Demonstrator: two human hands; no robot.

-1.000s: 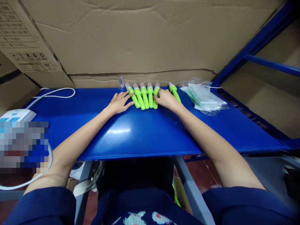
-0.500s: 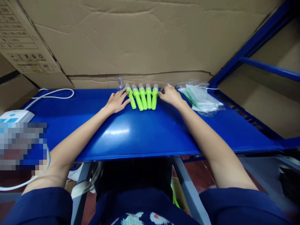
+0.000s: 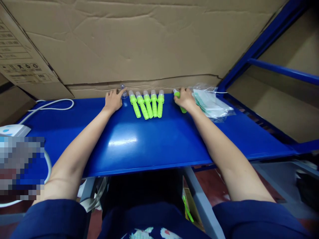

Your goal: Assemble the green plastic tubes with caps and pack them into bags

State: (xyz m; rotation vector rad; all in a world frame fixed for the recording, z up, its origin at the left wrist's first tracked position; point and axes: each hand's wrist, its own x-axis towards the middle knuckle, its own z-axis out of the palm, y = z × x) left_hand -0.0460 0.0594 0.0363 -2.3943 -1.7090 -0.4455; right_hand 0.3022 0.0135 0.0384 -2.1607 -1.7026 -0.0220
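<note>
Presently, five lime-green ribbed tubes (image 3: pixel 149 107) with translucent tips lie in a row on the glossy blue surface (image 3: pixel 154 142). Left hand (image 3: pixel 113 101): index at clear cap (image 3: pixel 124 94); whether pinching, cannot tell. Right hand (image 3: pixel 186 99): fingers pinching sixth tube (image 3: pixel 176 94), right of row.

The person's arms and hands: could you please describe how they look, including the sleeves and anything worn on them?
The left sleeve and right sleeve are dark navy, look plain and loose, and end near the elbows, leaving the forearms bare. The left hand and right hand wear no gloves. No watch or bracelet shows at either wrist.
</note>
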